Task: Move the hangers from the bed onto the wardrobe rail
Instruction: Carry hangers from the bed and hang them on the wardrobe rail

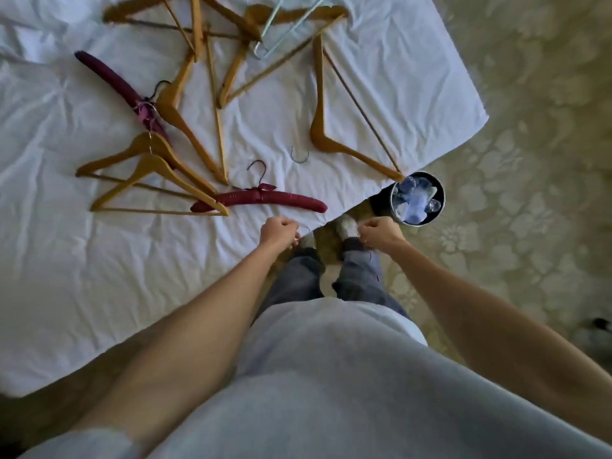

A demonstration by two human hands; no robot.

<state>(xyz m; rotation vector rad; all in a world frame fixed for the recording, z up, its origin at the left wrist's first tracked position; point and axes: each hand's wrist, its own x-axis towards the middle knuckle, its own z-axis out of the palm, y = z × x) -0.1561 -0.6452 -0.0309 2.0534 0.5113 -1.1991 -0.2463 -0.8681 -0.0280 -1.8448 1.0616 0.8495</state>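
Left hand [278, 230] curled, empty, over bed [66, 260] edge | right hand [381, 234] likewise fisted | hangers [185, 127] untouched, I see

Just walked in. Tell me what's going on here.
A person stands at the corner of a bed strewn with hangers: several wooden hangers, two padded maroon hangers and a wire hanger. Both hands, left and right, hang curled near the edge, apparently holding nothing. A small metal bin sits on the patterned carpet. No wardrobe rail is visible.
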